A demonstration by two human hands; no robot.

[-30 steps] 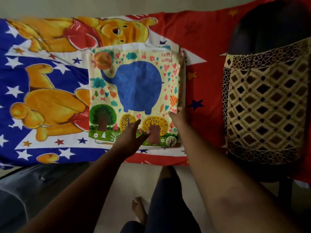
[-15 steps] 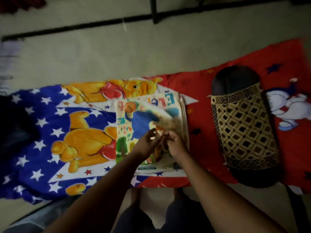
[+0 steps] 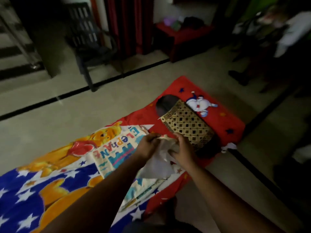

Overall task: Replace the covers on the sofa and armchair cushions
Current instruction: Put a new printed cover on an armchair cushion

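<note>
Both hands, left (image 3: 148, 146) and right (image 3: 182, 153), pinch the cover (image 3: 156, 163) edge; best keep the grips apart (opening taut) before reaching the cushion (image 3: 186, 125).

The room is dim and the far corners are almost black, the picture is blurry all over, and straight floor lines bend near the edges.

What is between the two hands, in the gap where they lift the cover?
In the head view, the left hand and the right hand both pinch the pale cushion cover; its bunched, lifted fabric fills the gap between them.
</note>
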